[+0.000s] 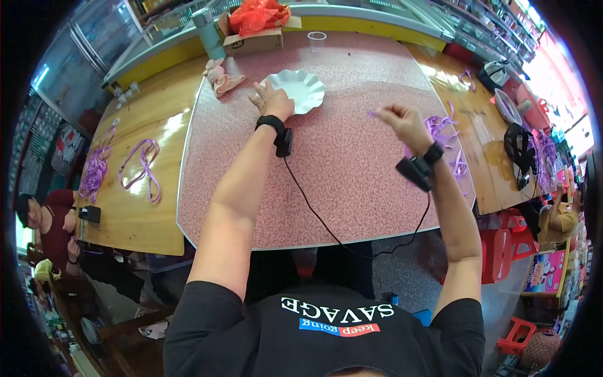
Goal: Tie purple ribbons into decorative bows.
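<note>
My left hand (273, 102) lies over the left rim of a white bowl with a wavy edge (304, 92), its fingers spread apart. Whether the fingers press on the bowl I cannot tell. No contents show in the part of the bowl I can see. To the right, my right hand (403, 122) is raised over the pink speckled tabletop (326, 182), thumb and fingertips pinched on a small purple piece (372, 114). Beside and partly behind that wrist is a loose pile of purple ribbon strips (440, 129).
A pinkish cloth bundle (221, 78), a green tumbler (208, 34), a cardboard box (254, 41) with a red plastic bag and a clear cup (316, 41) stand at the back. Purple straps (143, 169) lie on the left wooden table. A black cable (314, 210) links my wrist devices.
</note>
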Action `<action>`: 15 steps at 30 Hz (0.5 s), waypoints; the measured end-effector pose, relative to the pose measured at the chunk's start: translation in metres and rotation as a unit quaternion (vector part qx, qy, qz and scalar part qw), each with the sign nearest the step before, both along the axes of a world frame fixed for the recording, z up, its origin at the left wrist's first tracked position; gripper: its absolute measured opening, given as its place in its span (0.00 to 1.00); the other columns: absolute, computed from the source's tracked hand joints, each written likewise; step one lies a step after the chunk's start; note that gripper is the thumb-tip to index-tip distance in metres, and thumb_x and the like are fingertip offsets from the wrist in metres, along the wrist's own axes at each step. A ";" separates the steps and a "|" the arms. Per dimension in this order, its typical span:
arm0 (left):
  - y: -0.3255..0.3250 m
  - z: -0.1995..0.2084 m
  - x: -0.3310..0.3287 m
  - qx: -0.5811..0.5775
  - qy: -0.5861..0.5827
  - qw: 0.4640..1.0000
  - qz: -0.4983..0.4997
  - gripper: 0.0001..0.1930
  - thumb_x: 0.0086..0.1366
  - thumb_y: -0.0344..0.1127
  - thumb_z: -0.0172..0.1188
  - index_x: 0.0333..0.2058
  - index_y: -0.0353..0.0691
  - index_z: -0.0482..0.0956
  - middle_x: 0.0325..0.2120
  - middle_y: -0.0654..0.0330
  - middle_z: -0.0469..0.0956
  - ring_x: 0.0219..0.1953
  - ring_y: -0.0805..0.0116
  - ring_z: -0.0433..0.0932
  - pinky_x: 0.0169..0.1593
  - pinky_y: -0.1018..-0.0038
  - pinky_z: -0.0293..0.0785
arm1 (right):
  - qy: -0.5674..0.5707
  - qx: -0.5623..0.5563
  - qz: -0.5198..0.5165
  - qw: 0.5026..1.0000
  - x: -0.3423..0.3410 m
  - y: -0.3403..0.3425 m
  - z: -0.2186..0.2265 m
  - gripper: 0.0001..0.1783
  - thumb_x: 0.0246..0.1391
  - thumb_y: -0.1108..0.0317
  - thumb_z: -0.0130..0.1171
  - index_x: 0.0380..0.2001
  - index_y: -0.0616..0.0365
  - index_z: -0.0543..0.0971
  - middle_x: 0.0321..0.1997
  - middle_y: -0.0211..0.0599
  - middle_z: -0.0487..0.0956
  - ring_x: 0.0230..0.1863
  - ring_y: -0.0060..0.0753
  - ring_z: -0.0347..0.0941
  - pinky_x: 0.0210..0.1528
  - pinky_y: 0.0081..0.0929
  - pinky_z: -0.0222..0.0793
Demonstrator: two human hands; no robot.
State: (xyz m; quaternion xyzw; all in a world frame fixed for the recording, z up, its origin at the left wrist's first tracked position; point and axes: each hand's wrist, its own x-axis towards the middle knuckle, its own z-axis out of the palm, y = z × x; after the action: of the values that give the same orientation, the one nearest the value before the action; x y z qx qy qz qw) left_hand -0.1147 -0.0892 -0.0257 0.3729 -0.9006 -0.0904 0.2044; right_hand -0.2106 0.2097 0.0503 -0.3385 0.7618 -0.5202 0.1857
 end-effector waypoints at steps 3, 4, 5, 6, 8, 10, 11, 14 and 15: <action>-0.009 -0.001 0.005 -0.054 0.033 0.998 -0.015 0.11 0.56 0.36 0.55 0.33 0.42 0.85 0.55 0.50 0.69 0.65 0.45 0.52 0.65 0.38 0.40 | 0.093 0.001 0.058 0.994 0.000 -0.010 -0.030 0.14 0.57 0.57 0.62 0.33 0.58 0.83 0.23 0.19 0.74 0.25 0.10 0.63 0.25 0.15 0.59; 0.010 0.010 0.004 -0.054 0.051 0.995 -0.071 0.10 0.56 0.37 0.56 0.32 0.43 0.85 0.52 0.52 0.72 0.63 0.47 0.56 0.64 0.41 0.45 | 0.081 0.020 0.055 0.995 0.000 -0.004 -0.032 0.15 0.57 0.57 0.63 0.32 0.59 0.82 0.23 0.20 0.74 0.26 0.11 0.64 0.28 0.17 0.60; 0.019 0.018 0.009 -0.057 0.068 0.989 -0.120 0.10 0.55 0.38 0.58 0.32 0.43 0.84 0.49 0.54 0.74 0.62 0.49 0.60 0.63 0.44 0.51 | 0.068 0.035 0.060 0.995 0.005 -0.004 -0.030 0.15 0.56 0.57 0.63 0.32 0.60 0.82 0.23 0.21 0.74 0.28 0.12 0.65 0.30 0.18 0.62; 0.001 0.018 0.022 -0.018 0.164 0.956 -0.242 0.11 0.54 0.42 0.61 0.30 0.43 0.84 0.42 0.57 0.78 0.53 0.53 0.71 0.56 0.55 0.63 | 0.100 0.048 0.068 0.992 0.012 -0.018 -0.023 0.16 0.55 0.56 0.64 0.33 0.60 0.82 0.23 0.20 0.73 0.25 0.12 0.64 0.26 0.17 0.60; 0.048 0.044 0.020 0.209 0.144 0.903 -0.346 0.13 0.62 0.42 0.59 0.34 0.37 0.80 0.38 0.55 0.79 0.44 0.62 0.77 0.48 0.69 0.70 | 0.046 0.053 0.038 0.997 0.006 -0.017 -0.030 0.16 0.55 0.56 0.64 0.34 0.60 0.82 0.22 0.19 0.72 0.22 0.11 0.62 0.23 0.16 0.58; 0.080 0.064 0.033 0.370 0.093 0.852 -0.358 0.15 0.67 0.42 0.57 0.39 0.34 0.78 0.38 0.54 0.79 0.44 0.68 0.77 0.48 0.73 0.71 | -0.042 0.027 0.042 0.998 0.004 -0.027 -0.031 0.16 0.56 0.57 0.63 0.36 0.60 0.82 0.21 0.18 0.71 0.16 0.08 0.57 0.17 0.13 0.50; 0.087 0.061 0.036 0.369 0.146 0.825 -0.402 0.16 0.69 0.42 0.54 0.41 0.32 0.76 0.37 0.54 0.79 0.43 0.70 0.76 0.47 0.74 0.72 | -0.042 0.026 0.045 0.998 0.008 -0.032 -0.033 0.16 0.56 0.57 0.63 0.36 0.60 0.82 0.21 0.18 0.71 0.16 0.08 0.57 0.17 0.13 0.50; 0.110 0.050 0.044 0.323 0.202 0.841 -0.384 0.18 0.71 0.43 0.51 0.44 0.30 0.73 0.36 0.55 0.79 0.41 0.72 0.76 0.45 0.74 0.72 | -0.144 -0.018 0.065 0.987 0.021 -0.046 -0.033 0.14 0.57 0.59 0.62 0.37 0.59 0.82 0.20 0.17 0.71 0.15 0.08 0.57 0.16 0.12 0.49; 0.112 0.047 0.048 0.275 0.205 0.882 -0.324 0.18 0.72 0.43 0.50 0.45 0.30 0.72 0.36 0.55 0.78 0.40 0.71 0.76 0.44 0.74 0.73 | -0.143 -0.033 0.076 0.986 0.030 -0.049 -0.030 0.13 0.58 0.60 0.61 0.38 0.59 0.82 0.21 0.17 0.72 0.16 0.08 0.57 0.16 0.12 0.50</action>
State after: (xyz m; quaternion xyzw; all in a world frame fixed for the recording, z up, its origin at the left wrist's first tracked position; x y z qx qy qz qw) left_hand -0.0672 0.0230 0.0211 0.0751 -0.8480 -0.4701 0.2330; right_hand -0.1811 0.1605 0.0204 -0.3235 0.6820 -0.5727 0.3198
